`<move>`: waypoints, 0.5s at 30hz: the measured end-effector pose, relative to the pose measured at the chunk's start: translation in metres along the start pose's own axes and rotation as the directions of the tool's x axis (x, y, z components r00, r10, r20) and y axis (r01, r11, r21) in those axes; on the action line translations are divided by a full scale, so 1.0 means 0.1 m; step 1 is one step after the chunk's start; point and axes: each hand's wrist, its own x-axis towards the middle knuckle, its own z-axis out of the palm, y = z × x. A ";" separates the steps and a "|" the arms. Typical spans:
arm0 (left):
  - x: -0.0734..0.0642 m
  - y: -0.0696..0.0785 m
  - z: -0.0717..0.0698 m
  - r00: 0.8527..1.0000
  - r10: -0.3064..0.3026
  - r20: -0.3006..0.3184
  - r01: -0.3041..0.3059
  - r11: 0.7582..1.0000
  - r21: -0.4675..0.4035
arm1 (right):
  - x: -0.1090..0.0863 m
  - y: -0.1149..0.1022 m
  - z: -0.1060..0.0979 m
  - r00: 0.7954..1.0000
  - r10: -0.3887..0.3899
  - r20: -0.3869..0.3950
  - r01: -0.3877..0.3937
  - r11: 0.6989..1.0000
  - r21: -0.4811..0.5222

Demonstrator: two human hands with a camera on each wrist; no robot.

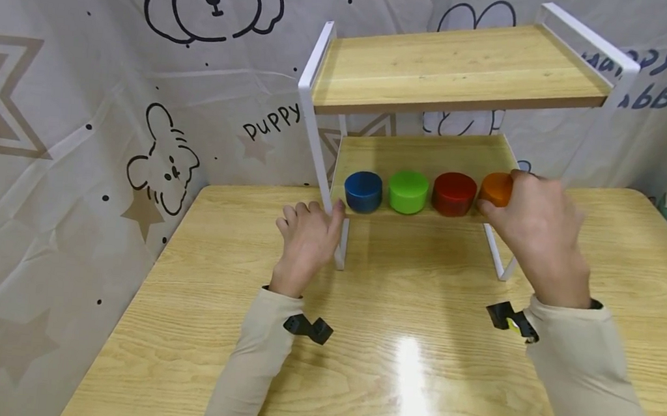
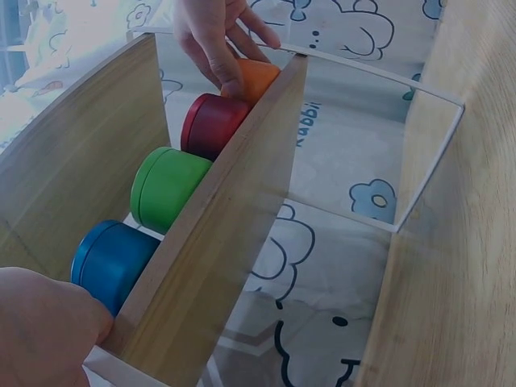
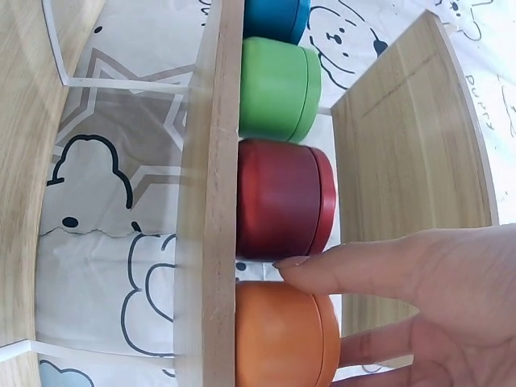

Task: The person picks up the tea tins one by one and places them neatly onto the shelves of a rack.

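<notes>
A two-tier shelf rack with wooden boards (image 1: 462, 65) and a white metal frame (image 1: 316, 128) stands on the table. Along its lower board sit a blue round tin (image 1: 363, 192), a green round tin (image 1: 408, 192), a red round tin (image 1: 454, 194) and an orange round tin (image 1: 495, 189), from left to right. My right hand (image 1: 543, 231) holds the orange tin, its thumb on the side facing the red tin and its fingers partly hidden. My left hand (image 1: 309, 239) grips the rack's left front post, thumb by the lower board's edge near the blue tin.
The upper board overhangs the tins from above. Wood-grained table (image 1: 355, 379) lies in front of the rack and to both sides. A printed cloth (image 1: 79, 149) with cartoon animals hangs behind and to the left.
</notes>
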 end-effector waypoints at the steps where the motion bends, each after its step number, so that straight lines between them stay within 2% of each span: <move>1: 0.00 0.01 0.00 1.000 -0.001 0.003 0.001 1.000 0.000 | -0.02 0.00 0.00 1.000 -0.010 -0.006 0.010 1.000 0.005; 8: -0.01 0.04 0.02 1.000 -0.005 0.014 0.005 1.000 0.003 | -0.30 0.03 -0.03 0.993 -0.091 -0.072 0.095 0.994 0.046; 12: -0.02 0.04 0.02 1.000 -0.012 0.006 0.012 1.000 0.001 | -0.51 0.06 -0.07 0.992 -0.094 -0.084 0.100 0.993 0.065; 15: -0.02 0.03 0.03 1.000 -0.013 0.002 0.013 1.000 -0.002 | -0.62 0.12 -0.07 0.986 -0.105 -0.129 0.116 0.991 0.074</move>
